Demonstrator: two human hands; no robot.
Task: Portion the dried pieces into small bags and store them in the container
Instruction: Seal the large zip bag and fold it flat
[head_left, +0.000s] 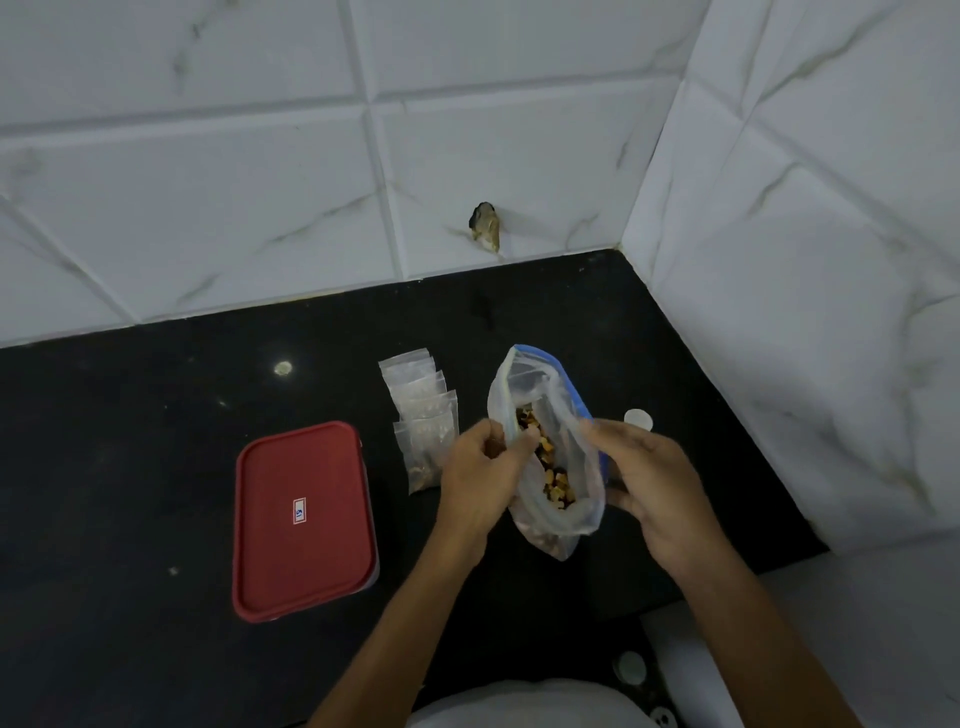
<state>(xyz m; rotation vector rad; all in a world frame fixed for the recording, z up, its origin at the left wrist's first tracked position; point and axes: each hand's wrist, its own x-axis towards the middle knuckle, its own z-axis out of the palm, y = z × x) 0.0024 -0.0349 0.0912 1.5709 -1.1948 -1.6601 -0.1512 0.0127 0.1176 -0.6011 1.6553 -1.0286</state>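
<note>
A large clear zip bag (550, 395) with a blue seal strip stands open on the black counter (130, 441), holding brown and yellow dried pieces (553, 473). My left hand (480, 473) grips the bag's left rim, fingers curled at its mouth. My right hand (649, 478) holds the bag's right side. Left of the bag lies an overlapping row of several small clear bags (423, 415); the nearest ones show some pieces inside. A rectangular container with a red lid (304, 519) sits shut further left.
White tiled walls meet at the corner behind and to the right. A small white round object (638, 419) lies just behind my right hand. A dark hole (485, 224) marks the back wall. The counter's front edge runs near my body.
</note>
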